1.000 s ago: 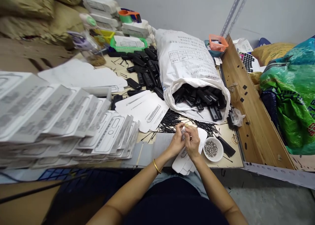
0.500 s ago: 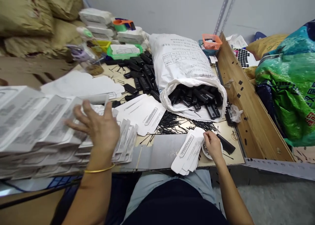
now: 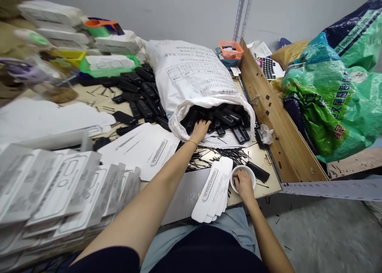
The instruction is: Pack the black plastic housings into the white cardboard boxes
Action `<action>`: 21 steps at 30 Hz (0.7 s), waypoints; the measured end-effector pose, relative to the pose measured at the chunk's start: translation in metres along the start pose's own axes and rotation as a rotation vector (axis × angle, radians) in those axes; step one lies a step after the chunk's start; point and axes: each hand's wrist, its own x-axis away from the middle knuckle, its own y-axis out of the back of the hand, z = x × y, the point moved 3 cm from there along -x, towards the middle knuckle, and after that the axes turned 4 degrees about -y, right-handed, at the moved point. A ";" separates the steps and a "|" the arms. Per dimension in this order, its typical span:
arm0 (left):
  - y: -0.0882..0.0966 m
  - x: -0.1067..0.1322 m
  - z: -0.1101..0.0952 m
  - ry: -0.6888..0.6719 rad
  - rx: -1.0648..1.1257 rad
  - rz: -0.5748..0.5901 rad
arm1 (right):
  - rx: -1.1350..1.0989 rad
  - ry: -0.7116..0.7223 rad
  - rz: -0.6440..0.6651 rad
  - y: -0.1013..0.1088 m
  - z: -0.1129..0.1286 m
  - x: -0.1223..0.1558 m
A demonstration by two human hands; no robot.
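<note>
My left hand (image 3: 201, 130) reaches into the mouth of a white woven sack (image 3: 191, 68), its fingers stretched over the black plastic cases (image 3: 228, 117) inside. No case is lifted in it. My right hand (image 3: 243, 182) dips into a small white bowl (image 3: 252, 174) at the table's front edge, fingers bent together. Small metal bits lay in that bowl earlier; what the fingertips hold is hidden. Just left of the bowl lies a fanned stack of printed white cards (image 3: 211, 189). A single black case (image 3: 257, 172) rests right of the bowl.
Packed white boxes (image 3: 71, 185) are piled at the left. Loose black cases (image 3: 146, 102) and thin black rods (image 3: 229, 155) lie around the sack. More cards (image 3: 158, 151) spread left of it. A wooden board (image 3: 280, 125) edges the table's right side, with green bags (image 3: 337, 90) beyond.
My left hand has moved from above the piled boxes rightward into the sack's mouth. The right hand has gone deeper into the bowl. The view has swung right.
</note>
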 end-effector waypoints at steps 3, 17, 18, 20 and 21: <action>-0.003 0.006 0.000 0.000 0.035 0.030 | -0.114 -0.020 -0.049 0.005 0.001 -0.011; 0.019 0.141 -0.076 0.651 1.474 -0.159 | -1.206 -0.406 0.048 0.017 -0.005 -0.015; 0.018 0.147 -0.082 0.696 1.544 -0.170 | -1.224 -0.409 0.048 0.017 -0.002 -0.015; 0.017 0.155 -0.091 0.787 1.654 -0.204 | -1.236 -0.397 0.044 0.018 0.009 -0.013; 0.017 0.158 -0.094 0.831 1.706 -0.216 | -1.226 -0.378 0.040 0.018 0.015 -0.013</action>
